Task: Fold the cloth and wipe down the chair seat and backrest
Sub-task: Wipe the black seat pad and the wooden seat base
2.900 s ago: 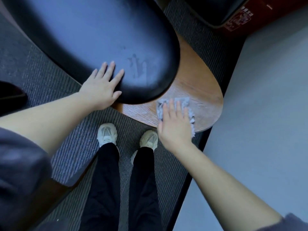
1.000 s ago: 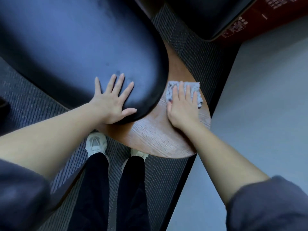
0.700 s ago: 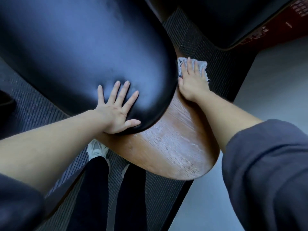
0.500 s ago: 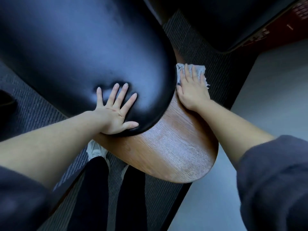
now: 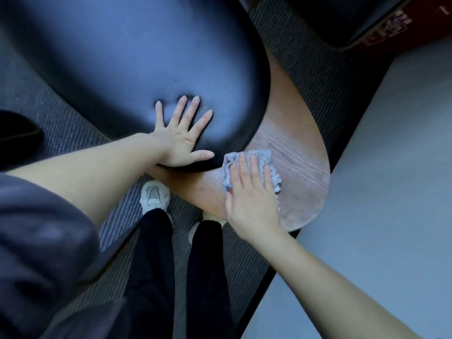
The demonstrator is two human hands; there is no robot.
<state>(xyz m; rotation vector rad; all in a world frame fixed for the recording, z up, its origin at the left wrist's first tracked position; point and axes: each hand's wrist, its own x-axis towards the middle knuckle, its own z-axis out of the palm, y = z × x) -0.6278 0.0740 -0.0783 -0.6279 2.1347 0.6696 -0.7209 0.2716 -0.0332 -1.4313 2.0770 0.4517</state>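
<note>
Head view, left hand (image 5: 182,140) splayed on cushion (image 5: 122,57); right hand (image 5: 252,199) flat on cloth (image 5: 263,159); box (image 5: 401,23) lettering unreadable

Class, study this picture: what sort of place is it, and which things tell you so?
Probably an office or meeting room: ribbed grey carpet, a padded black chair with a wooden shell, and what looks like a second chair nearby.

Ribbed grey carpet (image 5: 305,57), 2 pale sneakers (image 5: 154,196) under black trouser legs (image 5: 151,265), red printed box (image 5: 391,28) – top right, smooth grey surface (image 5: 391,167).
</note>
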